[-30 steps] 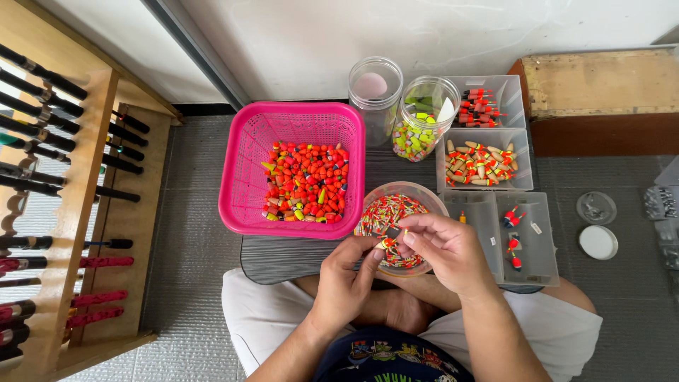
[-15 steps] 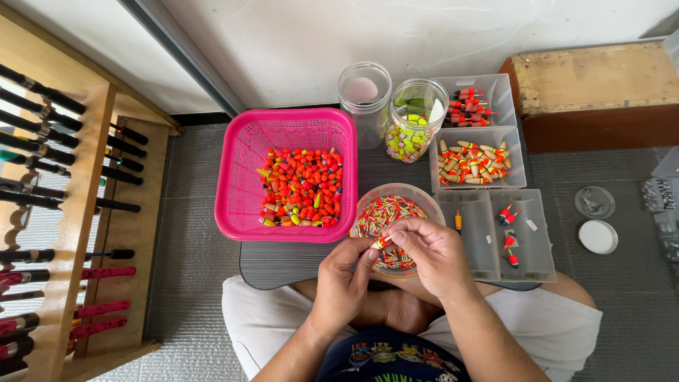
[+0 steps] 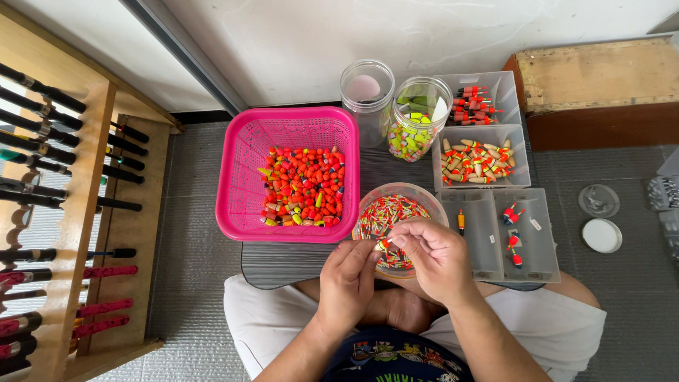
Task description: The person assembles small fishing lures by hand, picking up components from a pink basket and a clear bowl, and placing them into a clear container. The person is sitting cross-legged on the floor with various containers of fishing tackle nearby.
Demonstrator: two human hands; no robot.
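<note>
My left hand (image 3: pixel 348 281) and my right hand (image 3: pixel 433 257) meet over the near rim of a clear round bowl (image 3: pixel 426 196) full of thin red, green and white sticks. Between their fingertips they pinch a small orange and yellow float piece (image 3: pixel 383 245). The left fingers close on it from the left, the right fingers from the right. A pink mesh basket (image 3: pixel 244 177) of red, orange and yellow float bodies sits just left of the bowl.
Clear trays (image 3: pixel 481 247) with a few finished floats lie to the right, with two more trays (image 3: pixel 438 152) of floats behind. Two clear jars (image 3: pixel 364 92) stand at the back. Lids (image 3: pixel 601 235) lie far right. A wooden rack of rods (image 3: pixel 85 212) stands left.
Both hands have stayed together over the bowl's near rim, shifting their fingers slightly on the small piece. The view has moved a little.
</note>
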